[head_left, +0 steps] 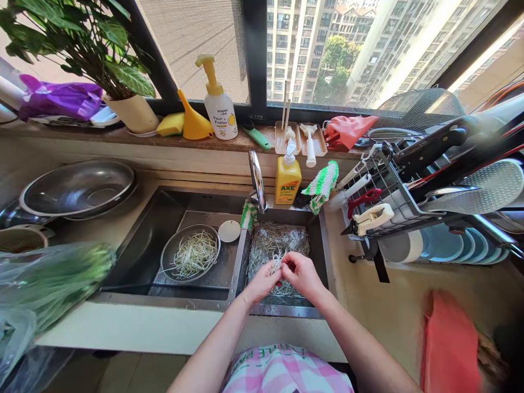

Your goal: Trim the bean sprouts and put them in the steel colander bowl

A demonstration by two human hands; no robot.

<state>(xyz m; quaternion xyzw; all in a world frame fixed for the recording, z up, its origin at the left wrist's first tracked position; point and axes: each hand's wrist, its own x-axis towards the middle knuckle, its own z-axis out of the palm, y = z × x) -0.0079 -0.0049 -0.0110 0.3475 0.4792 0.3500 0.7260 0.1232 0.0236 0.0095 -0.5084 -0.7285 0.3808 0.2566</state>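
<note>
My left hand (264, 280) is closed around a few pale bean sprouts (277, 262) above the right sink basin. Close against it, my right hand (302, 273) has thumb and forefinger pinched at the same sprouts; its fingertips partly hide what they grip. Under both hands, a tangle of thin strands and bean sprouts (262, 245) lies in water in the right basin (321, 245). A round metal bowl (167, 266) in the left basin holds a heap of white bean sprouts (196, 254). Beside that bowl sits a small pale round dish (229, 231).
The faucet (257, 183) rises behind the divider, where a green-and-white cloth (248, 214) hangs. A yellow soap bottle (288, 183) stands behind the right basin. To the right is a utensil rack (393, 191) with knives. Bagged greens (69, 273) and a wide pan (77, 188) occupy the left counter.
</note>
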